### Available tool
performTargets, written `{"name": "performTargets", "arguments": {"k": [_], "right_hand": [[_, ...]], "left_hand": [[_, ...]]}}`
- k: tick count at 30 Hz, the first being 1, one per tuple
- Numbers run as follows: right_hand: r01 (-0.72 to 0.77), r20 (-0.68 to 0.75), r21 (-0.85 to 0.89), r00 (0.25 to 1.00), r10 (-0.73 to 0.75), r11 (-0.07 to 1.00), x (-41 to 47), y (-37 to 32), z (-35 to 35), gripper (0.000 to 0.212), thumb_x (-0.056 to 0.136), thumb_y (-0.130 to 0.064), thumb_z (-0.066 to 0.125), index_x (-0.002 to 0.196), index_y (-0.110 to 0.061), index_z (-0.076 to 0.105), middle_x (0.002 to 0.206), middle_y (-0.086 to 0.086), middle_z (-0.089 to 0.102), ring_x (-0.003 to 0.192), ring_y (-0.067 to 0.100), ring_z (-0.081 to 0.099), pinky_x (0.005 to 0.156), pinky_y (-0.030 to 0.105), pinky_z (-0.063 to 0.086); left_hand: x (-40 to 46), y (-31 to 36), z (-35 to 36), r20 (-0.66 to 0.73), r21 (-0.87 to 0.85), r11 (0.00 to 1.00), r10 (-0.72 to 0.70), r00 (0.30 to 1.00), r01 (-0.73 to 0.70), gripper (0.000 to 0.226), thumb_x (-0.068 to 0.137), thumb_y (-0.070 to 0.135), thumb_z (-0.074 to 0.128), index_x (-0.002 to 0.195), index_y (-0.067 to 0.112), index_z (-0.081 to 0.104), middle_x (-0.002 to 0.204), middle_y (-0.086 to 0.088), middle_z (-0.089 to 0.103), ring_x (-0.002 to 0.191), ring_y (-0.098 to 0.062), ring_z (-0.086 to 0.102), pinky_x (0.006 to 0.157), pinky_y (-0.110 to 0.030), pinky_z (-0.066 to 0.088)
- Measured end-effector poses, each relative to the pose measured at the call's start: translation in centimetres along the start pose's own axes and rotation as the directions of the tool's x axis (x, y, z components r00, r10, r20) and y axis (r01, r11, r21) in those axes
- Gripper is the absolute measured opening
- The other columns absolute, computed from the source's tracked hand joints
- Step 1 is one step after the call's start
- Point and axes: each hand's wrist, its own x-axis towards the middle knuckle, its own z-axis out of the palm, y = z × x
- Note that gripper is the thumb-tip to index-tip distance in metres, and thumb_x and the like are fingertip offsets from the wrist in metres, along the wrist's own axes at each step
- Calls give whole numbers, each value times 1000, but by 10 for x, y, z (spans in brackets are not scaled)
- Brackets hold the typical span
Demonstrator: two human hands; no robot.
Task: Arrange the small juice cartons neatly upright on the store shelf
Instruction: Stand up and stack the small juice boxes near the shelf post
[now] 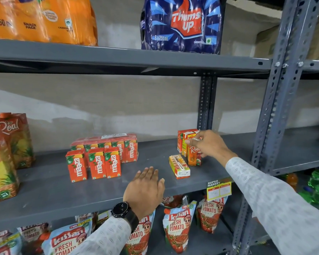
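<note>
Cartons: our right hand (209,144) pinched the front Real carton (194,156) upright at the shelf's (44,196) right end, one carton (179,166) lay flat beside it, left hand (145,188) hovered open; we judged squaring it flush to its neighbours (183,142) best.

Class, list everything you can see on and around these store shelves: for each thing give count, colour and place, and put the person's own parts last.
Maaza cartons: three loose, orange-red, upright, middle shelf.
Wrapped Maaza pack: one, orange-red, behind them.
Real small cartons: about three, orange, upright, right side.
Fallen carton: one, orange-yellow, lying flat.
Large Real cartons: two, orange-brown, far left.
Thums Up pack: one, blue, top shelf.
Orange pack: one, top shelf.
Ketchup pouches: several, red, lower shelf.
Price tag: one, yellow, shelf edge.
Watch: black, left wrist.
Left hand: open.
Right hand: grips upright carton.
</note>
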Motion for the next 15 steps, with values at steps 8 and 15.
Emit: {"name": "performTargets", "arguments": {"k": [8,15], "right_hand": [[-11,122,112,993,-3,994,9,9,-5,60,82,-10,86,138,-15,64,140,13,65,121,32,67,87,49,63],[32,70,132,997,-42,991,9,4,11,52,86,-15,84,135,-18,66,137,11,66,115,32,70,87,49,63]], "left_hand": [[0,1,-2,11,-7,1000,-5,1000,5,69,104,51,10,158,15,32,167,-5,32,155,-18,24,128,-38,15],[-2,4,-8,27,-22,1000,-13,1000,14,63,107,47,16,159,14,30,168,-6,28,155,-18,22,128,-37,13]]}}
